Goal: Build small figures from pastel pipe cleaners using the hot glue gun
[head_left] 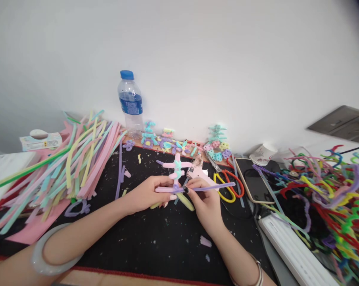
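Over the middle of the black mat, my left hand [151, 195] is closed on a figure of bent pipe cleaners [177, 171], pink with mint green wrapped round its middle and a pink bar at its base. My right hand [205, 200] pinches a purple pipe cleaner [216, 186] where it meets that base; its free end sticks out to the right. Yellowish-green strips [185, 201] show below the fingers; whether they join the figure I cannot tell. Just behind my right hand lies a pale pink glue gun [197, 171], partly hidden.
Loose pastel pipe cleaners [87, 155] are heaped at left, a bright tangle [340, 206] at right. Scissors [231, 186], a phone [253, 180], a paper cup [263, 154] and a white power strip [295, 250] lie right. A water bottle [130, 103] and small finished pieces [217, 135] stand along the wall.
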Available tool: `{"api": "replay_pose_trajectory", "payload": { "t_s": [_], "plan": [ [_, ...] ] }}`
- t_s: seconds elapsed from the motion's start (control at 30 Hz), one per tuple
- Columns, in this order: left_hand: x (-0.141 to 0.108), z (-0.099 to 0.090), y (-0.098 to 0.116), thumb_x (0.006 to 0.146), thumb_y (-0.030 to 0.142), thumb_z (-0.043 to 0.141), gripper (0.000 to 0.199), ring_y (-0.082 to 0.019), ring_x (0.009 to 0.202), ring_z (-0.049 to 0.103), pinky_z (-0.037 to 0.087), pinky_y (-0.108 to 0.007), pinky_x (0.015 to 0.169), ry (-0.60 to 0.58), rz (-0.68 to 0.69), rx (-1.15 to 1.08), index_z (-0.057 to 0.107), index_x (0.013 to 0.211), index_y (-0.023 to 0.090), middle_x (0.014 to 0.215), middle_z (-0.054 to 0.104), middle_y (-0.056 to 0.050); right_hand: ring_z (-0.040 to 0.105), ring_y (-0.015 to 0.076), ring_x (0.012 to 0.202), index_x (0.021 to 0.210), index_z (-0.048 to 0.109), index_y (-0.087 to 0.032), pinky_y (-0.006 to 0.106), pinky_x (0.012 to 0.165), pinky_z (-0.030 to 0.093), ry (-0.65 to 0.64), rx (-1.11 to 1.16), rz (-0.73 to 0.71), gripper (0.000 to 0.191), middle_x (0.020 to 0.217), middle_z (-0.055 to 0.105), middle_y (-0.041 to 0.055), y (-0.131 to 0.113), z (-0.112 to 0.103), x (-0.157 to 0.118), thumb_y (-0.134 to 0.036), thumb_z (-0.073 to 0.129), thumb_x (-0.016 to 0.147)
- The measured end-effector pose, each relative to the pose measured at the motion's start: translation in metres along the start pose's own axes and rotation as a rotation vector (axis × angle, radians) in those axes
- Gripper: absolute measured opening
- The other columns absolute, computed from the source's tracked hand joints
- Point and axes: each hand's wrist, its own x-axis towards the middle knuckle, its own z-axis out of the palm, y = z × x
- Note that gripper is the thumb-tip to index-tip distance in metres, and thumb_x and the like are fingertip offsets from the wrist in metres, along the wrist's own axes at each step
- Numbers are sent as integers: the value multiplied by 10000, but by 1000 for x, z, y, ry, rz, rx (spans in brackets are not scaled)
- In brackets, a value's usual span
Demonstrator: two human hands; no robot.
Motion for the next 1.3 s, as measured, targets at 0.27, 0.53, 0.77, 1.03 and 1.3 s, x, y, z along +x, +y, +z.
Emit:
{"api": "replay_pose_trajectory", "payload": {
  "t_s": [0.27,0.53,0.77,1.03,1.3],
  "plan": [
    [-1,1,3,798,317,623,422,-113,575,517,393,-227,536,44,18,-76,576,1178,138,636,577,21,600,168,775,766,618,-201,301,701,465,13,21,22,82,797,625,30,3,-1,0,-157,592,830],
    [1,1,-2,881,408,496,402,-93,522,379,277,-224,507,75,56,-126,626,1139,128,567,480,40,612,180,803,759,602,-207,332,739,474,38,-87,-68,109,835,637,39,-1,-1,2,-131,572,831],
    [3,1,-1,867,392,517,405,-96,535,376,263,-224,510,151,49,-124,611,1144,112,587,491,37,587,202,887,807,618,-235,376,782,480,-17,-313,-336,147,914,624,51,-15,-1,-2,-90,592,814],
    [3,1,1,858,395,511,357,-103,537,381,278,-228,518,210,83,-25,662,1010,109,567,477,41,571,197,888,851,601,-226,390,807,484,-84,-334,-411,185,921,629,55,-17,1,-5,-46,574,815],
    [1,1,4,881,395,467,327,-97,516,366,288,-223,519,203,122,58,649,871,123,549,440,50,599,186,840,805,611,-231,341,743,488,-19,-269,-270,155,880,622,49,-16,0,-5,-90,553,830]
  ]
}}
